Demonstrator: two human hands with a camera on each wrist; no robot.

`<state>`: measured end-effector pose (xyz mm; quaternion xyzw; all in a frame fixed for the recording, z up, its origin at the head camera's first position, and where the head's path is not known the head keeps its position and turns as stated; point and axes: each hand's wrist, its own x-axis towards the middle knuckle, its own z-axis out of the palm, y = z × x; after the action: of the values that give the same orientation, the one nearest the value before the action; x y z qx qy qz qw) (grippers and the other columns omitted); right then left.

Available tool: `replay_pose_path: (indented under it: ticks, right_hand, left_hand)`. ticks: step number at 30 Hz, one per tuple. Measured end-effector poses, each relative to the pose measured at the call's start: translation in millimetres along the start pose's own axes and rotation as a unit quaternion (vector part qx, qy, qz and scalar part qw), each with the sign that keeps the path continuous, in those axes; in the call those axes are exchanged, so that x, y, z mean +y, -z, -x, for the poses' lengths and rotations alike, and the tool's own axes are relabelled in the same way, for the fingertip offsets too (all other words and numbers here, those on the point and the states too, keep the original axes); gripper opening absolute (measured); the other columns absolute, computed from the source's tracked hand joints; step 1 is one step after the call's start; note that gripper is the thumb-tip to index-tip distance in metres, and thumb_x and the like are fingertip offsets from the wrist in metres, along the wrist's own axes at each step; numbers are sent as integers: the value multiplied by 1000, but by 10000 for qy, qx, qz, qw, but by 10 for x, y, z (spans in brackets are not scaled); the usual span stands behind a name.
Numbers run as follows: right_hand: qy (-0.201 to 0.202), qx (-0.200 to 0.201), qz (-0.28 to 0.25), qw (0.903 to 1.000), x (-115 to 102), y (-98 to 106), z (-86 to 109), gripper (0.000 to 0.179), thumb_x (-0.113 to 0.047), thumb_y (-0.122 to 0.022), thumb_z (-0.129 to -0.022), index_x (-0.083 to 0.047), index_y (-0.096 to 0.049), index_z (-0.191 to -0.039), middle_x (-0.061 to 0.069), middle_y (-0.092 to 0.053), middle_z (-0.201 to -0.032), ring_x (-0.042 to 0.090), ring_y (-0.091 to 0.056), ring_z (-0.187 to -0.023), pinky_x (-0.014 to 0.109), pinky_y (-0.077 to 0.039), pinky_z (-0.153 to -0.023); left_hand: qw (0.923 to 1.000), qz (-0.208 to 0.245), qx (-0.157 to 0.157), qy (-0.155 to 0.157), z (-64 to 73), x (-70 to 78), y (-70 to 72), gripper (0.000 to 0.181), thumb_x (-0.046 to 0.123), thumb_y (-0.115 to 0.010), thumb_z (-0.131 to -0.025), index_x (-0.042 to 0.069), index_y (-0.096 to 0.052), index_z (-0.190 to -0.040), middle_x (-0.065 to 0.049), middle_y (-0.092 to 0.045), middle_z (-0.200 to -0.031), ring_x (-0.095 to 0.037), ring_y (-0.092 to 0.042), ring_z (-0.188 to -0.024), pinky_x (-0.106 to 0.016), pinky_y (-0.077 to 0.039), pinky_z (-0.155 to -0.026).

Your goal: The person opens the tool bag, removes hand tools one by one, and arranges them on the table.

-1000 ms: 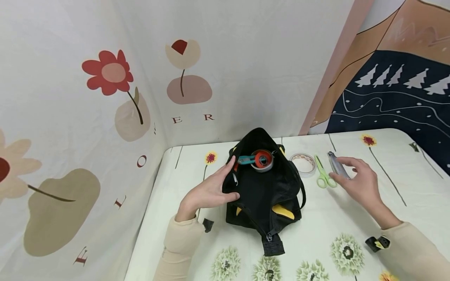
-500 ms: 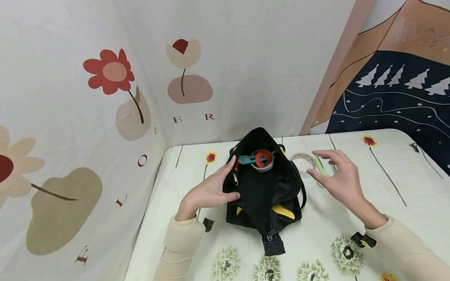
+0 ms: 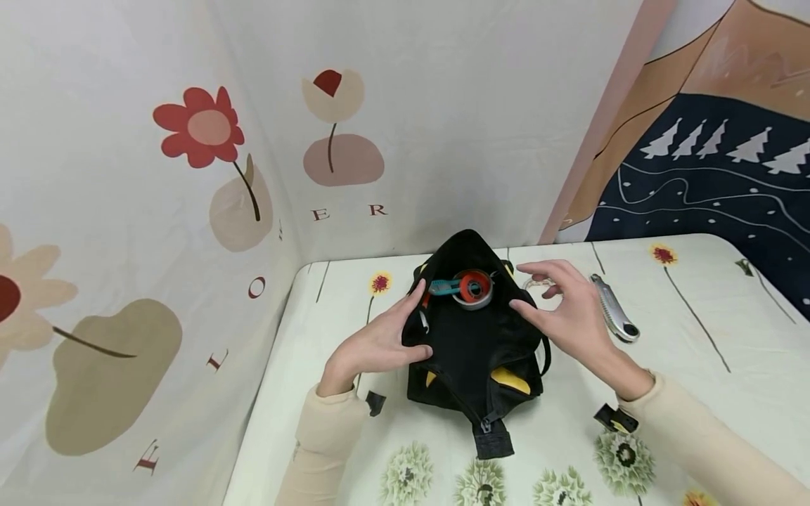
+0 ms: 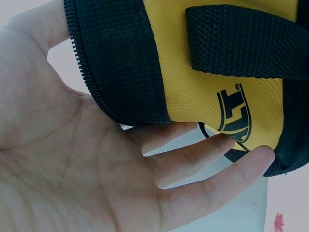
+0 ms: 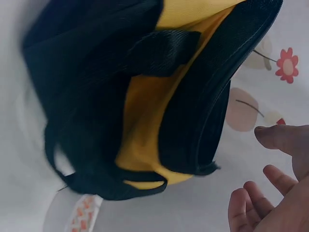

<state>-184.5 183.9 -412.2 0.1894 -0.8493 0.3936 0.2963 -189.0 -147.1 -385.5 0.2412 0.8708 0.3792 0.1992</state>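
A black bag with yellow panels (image 3: 468, 365) stands with its mouth unzipped and facing up. My left hand (image 3: 380, 341) holds its left rim, the thumb on the inner side and the fingers along the outside; the left wrist view shows the zipper edge (image 4: 87, 72) between them. Inside lie a roll with a red-orange core (image 3: 474, 287) and a teal-handled cutter (image 3: 444, 287). My right hand (image 3: 569, 309), thumb and fingers spread with nothing between them, is close to the right rim. In the right wrist view its fingertips are apart from the bag (image 5: 188, 121).
A grey utility knife (image 3: 614, 309) lies on the flowered tablecloth to the right. A clear tape roll (image 3: 536, 282) shows partly behind my right hand, which hides the green scissors. A patterned cloth wall (image 3: 443, 140) rises behind the table.
My right hand has let go of the grey utility knife and moved left, over the scissors and tape, to the bag's right rim. The left hand and the bag have stayed put.
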Motion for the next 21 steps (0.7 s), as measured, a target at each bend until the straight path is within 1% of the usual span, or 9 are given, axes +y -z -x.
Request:
replay_pose_path:
  ticks: [3, 6, 12, 15, 16, 19, 21]
  right_hand:
    - [24, -8, -112, 9999, -49, -63, -63, 55, 1, -98, -78, -7, -80, -129, 14, -75, -117, 15, -66, -97, 11, -49, -78]
    - [-49, -70, -214, 9997, -91, -114, -110, 54, 1, -98, -79, -8, -80, -129, 13, -74, -118, 17, -67, -96, 12, -50, -78]
    - [-46, -223, -350, 9991, -146, -193, -185, 49, 3, -97, -80, -6, -80, -124, 13, -73, -121, 26, -67, -102, 14, -52, -77]
    - [7, -298, -357, 9989, -170, -235, -242, 47, 1, -96, -82, -7, -79, -125, 12, -73, -119, 27, -67, -103, 18, -54, -79]
    - [9, -326, -351, 9989, -176, -247, -261, 47, 0, -97, -82, -7, -79, -125, 12, -73, -118, 27, -68, -102, 20, -55, -79]
    - [-47, -430, -387, 9983, -204, -274, -320, 48, -1, -96, -83, -7, -79, -128, 12, -72, -117, 26, -68, -102, 33, -59, -82]
    - [-109, -536, -410, 9977, -221, -290, -353, 50, -1, -96, -83, -7, -79, -129, 12, -72, -117, 26, -68, -101, 42, -60, -82]
  left_hand:
    - [10000, 4, 18, -10, 4, -6, 4, 107, 21, -75, -101, 16, -4, -180, -11, -8, -186, -33, -12, -171, -60, -24, -134]
    - [10000, 16, 11, 17, 10, -11, 1, 107, 22, -75, -100, 16, -4, -180, -11, -8, -186, -33, -12, -171, -60, -23, -134]
    - [10000, -34, 16, 78, 9, -11, -4, 107, 23, -75, -101, 19, -4, -180, -11, -8, -186, -34, -12, -171, -61, -24, -133]
    - [9999, -59, 16, 91, 8, -6, 2, 107, 23, -74, -100, 20, -4, -180, -10, -8, -186, -33, -13, -171, -61, -24, -133]
    - [9999, -62, 7, 95, 7, -5, 3, 107, 23, -74, -100, 20, -3, -180, -10, -8, -186, -33, -13, -171, -61, -24, -133]
    - [9999, -61, -11, 85, 5, 1, 6, 107, 24, -74, -100, 20, -3, -180, -10, -8, -186, -33, -13, -171, -60, -24, -133]
    - [9999, -59, -14, 81, 3, 3, 6, 107, 24, -74, -101, 20, -3, -180, -10, -8, -186, -33, -13, -171, -61, -24, -133]
